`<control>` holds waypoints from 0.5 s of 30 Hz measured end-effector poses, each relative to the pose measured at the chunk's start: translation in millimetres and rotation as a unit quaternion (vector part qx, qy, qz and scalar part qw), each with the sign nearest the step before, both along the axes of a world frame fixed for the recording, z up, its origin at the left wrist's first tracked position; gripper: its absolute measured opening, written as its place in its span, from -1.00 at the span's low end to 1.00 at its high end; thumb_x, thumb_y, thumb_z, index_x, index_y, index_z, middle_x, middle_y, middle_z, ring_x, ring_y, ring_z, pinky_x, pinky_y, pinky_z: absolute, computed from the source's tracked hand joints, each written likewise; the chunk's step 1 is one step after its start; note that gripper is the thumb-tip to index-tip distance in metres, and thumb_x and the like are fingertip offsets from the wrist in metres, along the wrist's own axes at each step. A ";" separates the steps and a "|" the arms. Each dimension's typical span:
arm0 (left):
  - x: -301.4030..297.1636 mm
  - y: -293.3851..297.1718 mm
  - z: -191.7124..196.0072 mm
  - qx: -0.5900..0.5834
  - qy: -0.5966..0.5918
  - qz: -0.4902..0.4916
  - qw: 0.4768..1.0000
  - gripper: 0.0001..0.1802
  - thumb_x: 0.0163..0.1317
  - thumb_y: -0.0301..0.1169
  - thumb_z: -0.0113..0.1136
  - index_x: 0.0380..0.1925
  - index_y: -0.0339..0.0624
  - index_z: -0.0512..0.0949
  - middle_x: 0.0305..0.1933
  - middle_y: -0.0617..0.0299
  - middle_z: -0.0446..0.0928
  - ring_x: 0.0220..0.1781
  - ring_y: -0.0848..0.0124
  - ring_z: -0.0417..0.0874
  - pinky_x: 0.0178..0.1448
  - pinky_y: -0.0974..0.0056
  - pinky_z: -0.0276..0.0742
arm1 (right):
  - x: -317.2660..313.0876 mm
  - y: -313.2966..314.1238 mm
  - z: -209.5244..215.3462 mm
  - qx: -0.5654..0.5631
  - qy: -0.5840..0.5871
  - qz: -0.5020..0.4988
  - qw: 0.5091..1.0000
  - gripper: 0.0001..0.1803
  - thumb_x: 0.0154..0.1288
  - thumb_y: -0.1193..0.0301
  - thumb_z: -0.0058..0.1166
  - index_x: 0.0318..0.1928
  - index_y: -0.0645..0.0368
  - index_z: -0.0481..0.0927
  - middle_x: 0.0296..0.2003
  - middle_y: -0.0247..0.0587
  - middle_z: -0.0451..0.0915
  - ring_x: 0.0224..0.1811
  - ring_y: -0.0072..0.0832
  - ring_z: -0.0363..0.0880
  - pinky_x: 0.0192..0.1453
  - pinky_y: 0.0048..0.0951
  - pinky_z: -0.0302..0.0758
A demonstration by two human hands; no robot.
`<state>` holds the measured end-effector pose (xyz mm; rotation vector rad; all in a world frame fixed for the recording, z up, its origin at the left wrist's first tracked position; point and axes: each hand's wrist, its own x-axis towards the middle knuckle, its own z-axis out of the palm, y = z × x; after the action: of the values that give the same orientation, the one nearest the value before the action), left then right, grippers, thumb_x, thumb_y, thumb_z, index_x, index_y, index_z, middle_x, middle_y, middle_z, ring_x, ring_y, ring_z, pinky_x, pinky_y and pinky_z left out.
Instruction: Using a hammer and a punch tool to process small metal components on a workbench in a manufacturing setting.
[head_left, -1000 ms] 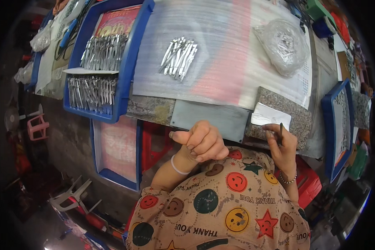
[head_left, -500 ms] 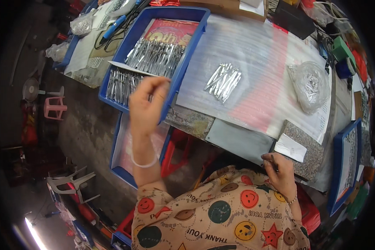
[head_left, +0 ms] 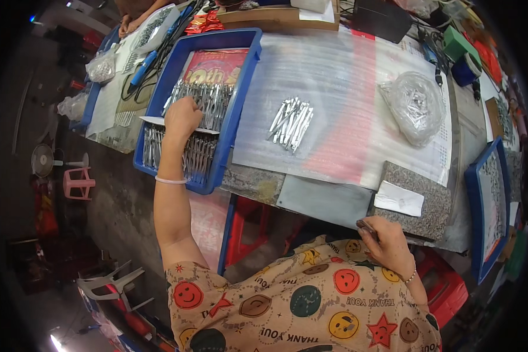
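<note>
My left hand [head_left: 183, 117] reaches into the blue tray [head_left: 212, 166], its fingers curled closed over rows of slim silvery metal pieces [head_left: 212, 94]. What those fingers hold, if anything, is hidden. A white divider strip [head_left: 207, 131] lies across the tray under that hand, with more metal pieces [head_left: 198, 158] on its near side. My right hand [head_left: 388, 243] is closed near the table's front edge, around a small dark object [head_left: 366, 227] whose kind I cannot make out. Between the hands, a loose pile of silvery metal pieces [head_left: 291, 122] rests on the wrapped, see-through table covering [head_left: 340, 76].
A clear plastic bag of small metal parts [head_left: 415, 105] lies to the right. Near my right hand are a granite block [head_left: 434, 196] with a folded white paper [head_left: 400, 198]. Another blue tray [head_left: 491, 205] stands at far right; another person's hand [head_left: 129, 24] shows at far left.
My left hand has moved up and left, from above the tray's near edge to the rows of metal pieces. The right hand stays near the table edge. The whole view has shifted slightly.
</note>
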<state>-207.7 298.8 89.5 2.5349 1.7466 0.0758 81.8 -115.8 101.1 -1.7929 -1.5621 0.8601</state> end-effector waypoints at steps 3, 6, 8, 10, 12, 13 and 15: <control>-2.5 -13.5 2.6 0.058 -0.112 -0.010 0.992 -0.82 0.03 -0.40 0.18 -0.38 -0.28 0.59 -0.38 -0.11 0.62 -0.25 -0.06 0.65 -0.11 0.01 0.53 | 2.2 -1.7 -1.5 0.001 0.003 0.012 1.000 -0.80 0.21 0.50 0.16 -0.14 0.22 0.56 -0.36 -0.03 0.59 -0.40 -0.11 0.61 -0.36 -0.26 0.52; 10.4 -48.3 23.7 0.041 -0.350 -0.017 0.936 -0.88 0.15 -0.48 0.17 -0.37 -0.34 0.52 -0.43 0.05 0.64 -0.36 0.27 0.68 -0.26 0.26 0.53 | 5.2 -1.2 -2.9 -0.012 0.009 0.022 1.000 -0.81 0.22 0.48 0.15 -0.14 0.21 0.56 -0.35 -0.04 0.59 -0.40 -0.11 0.61 -0.35 -0.25 0.52; 25.8 -85.4 46.1 -0.099 -0.524 -0.031 0.845 -0.93 0.23 -0.58 0.09 -0.28 -0.31 0.48 -0.39 0.17 0.61 -0.36 0.48 0.62 -0.29 0.40 0.49 | 8.2 -0.1 -4.7 -0.013 0.017 0.024 0.999 -0.81 0.23 0.48 0.15 -0.14 0.21 0.56 -0.35 -0.04 0.59 -0.39 -0.10 0.61 -0.35 -0.24 0.52; 41.5 -126.0 48.0 -0.252 -0.676 -0.055 0.690 -0.85 0.26 -0.54 0.18 -0.20 -0.25 0.46 -0.41 0.17 0.57 -0.39 0.44 0.59 -0.26 0.40 0.50 | 9.8 0.9 -5.8 -0.016 0.023 0.024 0.999 -0.81 0.23 0.48 0.14 -0.14 0.20 0.56 -0.34 -0.04 0.59 -0.39 -0.10 0.61 -0.34 -0.24 0.52; 62.0 -162.7 37.0 -0.424 -0.744 -0.120 0.503 -0.75 0.24 -0.40 0.30 -0.20 -0.19 0.43 -0.45 0.19 0.52 -0.47 0.46 0.53 -0.39 0.40 0.46 | 10.7 1.7 -11.0 -0.015 0.027 0.026 0.999 -0.82 0.23 0.48 0.14 -0.15 0.21 0.56 -0.35 -0.04 0.59 -0.39 -0.09 0.61 -0.34 -0.23 0.53; 70.0 -180.1 33.9 -0.497 -0.743 -0.096 0.437 -0.70 0.20 -0.34 0.34 -0.22 -0.16 0.41 -0.46 0.22 0.50 -0.53 0.49 0.48 -0.46 0.40 0.39 | 10.5 1.8 -11.7 -0.017 0.031 0.026 0.999 -0.82 0.23 0.48 0.14 -0.15 0.21 0.56 -0.35 -0.04 0.59 -0.39 -0.09 0.61 -0.34 -0.23 0.53; 87.3 -206.9 18.4 -0.607 -0.729 -0.061 0.309 -0.65 0.16 -0.24 0.38 -0.29 -0.11 0.38 -0.51 0.26 0.45 -0.64 0.55 0.36 -0.57 0.42 0.25 | 11.1 1.9 -14.4 0.006 0.033 0.040 0.999 -0.82 0.22 0.49 0.14 -0.16 0.21 0.55 -0.34 -0.04 0.59 -0.39 -0.08 0.61 -0.35 -0.23 0.53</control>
<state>-120.4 91.8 107.9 0.5180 0.2406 0.5368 92.9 -113.8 86.7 -1.6872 -1.6024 0.9348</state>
